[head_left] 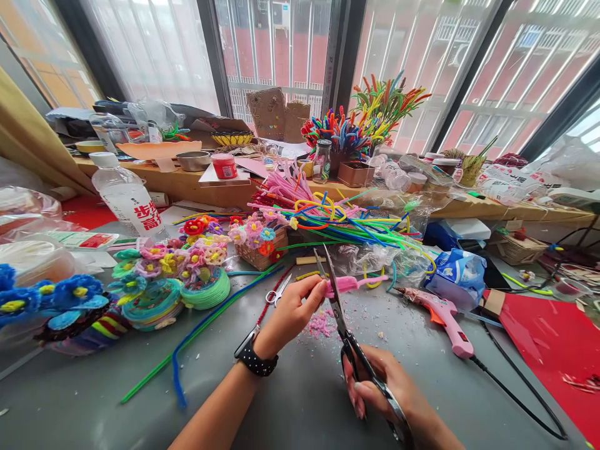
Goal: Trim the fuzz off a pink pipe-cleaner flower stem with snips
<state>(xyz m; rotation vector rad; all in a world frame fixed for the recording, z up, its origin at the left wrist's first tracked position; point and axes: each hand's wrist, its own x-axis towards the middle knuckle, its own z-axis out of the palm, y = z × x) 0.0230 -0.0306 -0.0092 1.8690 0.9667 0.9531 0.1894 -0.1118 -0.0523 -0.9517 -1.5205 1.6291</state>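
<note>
The table (234, 406) has a smooth grey top, and a pink glue gun (447, 322) lies on it, its black cord (510, 390) trailing across the surface. Pink fluff (321, 325) is scattered in crumbs to the left of the glue gun. Farther left of it lie small scissors (283, 287), then a blue pipe cleaner (175, 369) and a green pipe cleaner (146, 380) — long strands, partly side by side. Well left of the glue gun stands a round green basket (209, 290) topped with fuzzy flowers (202, 257). A blue-and-white packet (457, 275) sits just beyond the glue gun, and a red sheet (539, 337) spreads to the gun's right.
</note>
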